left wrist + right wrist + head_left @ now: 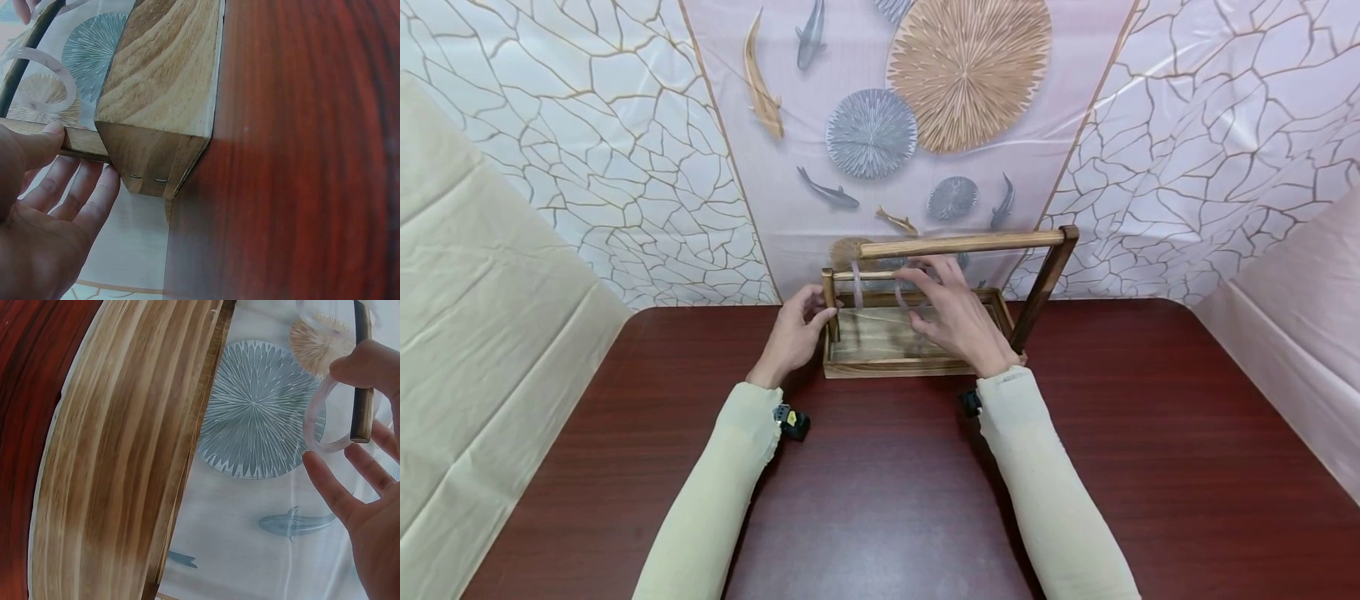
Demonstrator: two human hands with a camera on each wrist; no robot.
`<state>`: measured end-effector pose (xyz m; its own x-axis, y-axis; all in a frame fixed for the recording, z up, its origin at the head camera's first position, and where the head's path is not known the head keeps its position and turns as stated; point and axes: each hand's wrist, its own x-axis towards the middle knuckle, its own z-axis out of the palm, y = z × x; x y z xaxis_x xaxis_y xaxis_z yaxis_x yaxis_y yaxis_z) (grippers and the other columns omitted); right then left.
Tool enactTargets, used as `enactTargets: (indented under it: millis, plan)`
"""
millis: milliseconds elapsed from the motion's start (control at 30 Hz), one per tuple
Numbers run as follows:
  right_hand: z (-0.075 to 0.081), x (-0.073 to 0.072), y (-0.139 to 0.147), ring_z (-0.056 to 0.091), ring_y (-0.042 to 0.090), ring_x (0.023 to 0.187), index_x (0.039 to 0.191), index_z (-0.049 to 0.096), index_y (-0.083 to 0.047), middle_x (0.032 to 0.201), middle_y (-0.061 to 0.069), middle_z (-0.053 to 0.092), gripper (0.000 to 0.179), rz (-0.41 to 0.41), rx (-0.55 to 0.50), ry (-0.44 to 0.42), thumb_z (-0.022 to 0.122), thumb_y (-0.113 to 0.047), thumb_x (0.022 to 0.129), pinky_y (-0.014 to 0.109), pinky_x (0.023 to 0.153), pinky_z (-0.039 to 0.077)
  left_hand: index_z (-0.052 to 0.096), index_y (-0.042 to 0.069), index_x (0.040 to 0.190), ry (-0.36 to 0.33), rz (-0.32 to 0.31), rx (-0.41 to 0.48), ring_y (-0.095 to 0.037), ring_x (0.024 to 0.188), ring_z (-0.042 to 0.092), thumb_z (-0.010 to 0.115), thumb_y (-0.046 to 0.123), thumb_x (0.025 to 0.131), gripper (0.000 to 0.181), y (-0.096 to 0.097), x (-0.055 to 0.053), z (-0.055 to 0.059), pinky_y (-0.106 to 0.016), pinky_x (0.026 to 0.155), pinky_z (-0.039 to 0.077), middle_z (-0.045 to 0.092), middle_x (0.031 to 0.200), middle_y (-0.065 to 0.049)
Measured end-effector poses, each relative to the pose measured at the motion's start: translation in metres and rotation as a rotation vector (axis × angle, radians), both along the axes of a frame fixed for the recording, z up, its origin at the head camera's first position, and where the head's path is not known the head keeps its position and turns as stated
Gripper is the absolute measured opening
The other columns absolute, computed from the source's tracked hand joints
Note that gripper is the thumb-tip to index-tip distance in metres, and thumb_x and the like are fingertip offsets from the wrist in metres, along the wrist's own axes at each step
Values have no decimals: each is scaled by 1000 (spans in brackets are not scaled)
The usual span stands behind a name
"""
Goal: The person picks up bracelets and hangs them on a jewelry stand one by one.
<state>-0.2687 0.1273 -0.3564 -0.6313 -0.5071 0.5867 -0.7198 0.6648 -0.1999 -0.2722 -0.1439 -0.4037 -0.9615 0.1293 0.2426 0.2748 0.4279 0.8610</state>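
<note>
A wooden display stand point(895, 368) has a shallow tray base, a short left post point(829, 292) with a lower bar point(876, 275), and a taller right post carrying an upper bar. My left hand point(793, 329) grips the short post between thumb and fingers. Around the lower bar, close to that post, hangs a pale translucent bangle point(857, 287). My right hand point(958, 321) holds a second pale bangle point(317, 415) at the bar's free end point(360, 428), thumb on its upper side and fingertips at its lower edge.
The upper bar point(962, 243) runs above and behind my right hand, joined to the tall dark post point(1045, 287) on the right. The stand sits near the back edge of the dark red table point(880, 500). A patterned cloth point(797, 225) hangs behind it.
</note>
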Motion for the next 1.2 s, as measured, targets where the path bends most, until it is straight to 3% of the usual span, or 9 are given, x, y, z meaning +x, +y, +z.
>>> enactTargets:
  millis: [400, 667, 967, 1200]
  plan:
    - [1, -1, -9, 45, 33, 126, 137, 58, -18, 136, 14, 53, 61, 17, -9, -3, 78, -3, 81, 47, 100, 50, 57, 3, 126, 1, -8, 22, -31, 115, 63, 60, 13, 103, 26, 0, -2, -1, -46, 99, 50, 67, 120, -17]
    - [0, -2, -14, 45, 33, 130, 139, 57, -17, 143, 15, 51, 64, 13, 10, -15, 79, -5, 80, 47, 104, 50, 58, 3, 125, 7, -15, 23, -31, 116, 64, 60, 13, 103, 24, 0, -2, -1, -46, 101, 50, 68, 119, -17]
    - [0, -2, -17, 45, 33, 128, 138, 57, -17, 143, 15, 51, 59, 21, 24, -19, 77, -4, 83, 46, 101, 50, 57, 5, 127, -5, -9, 16, -31, 117, 63, 60, 15, 103, 25, 0, -1, -1, -47, 102, 49, 67, 120, -16]
    - [-1, -3, -20, 44, 34, 131, 138, 56, -16, 143, 17, 50, 60, 27, 17, -29, 78, -3, 84, 46, 107, 48, 57, 5, 127, 2, -11, 18, -30, 116, 63, 59, 14, 103, 25, 0, -1, -1, -46, 101, 50, 67, 120, -16]
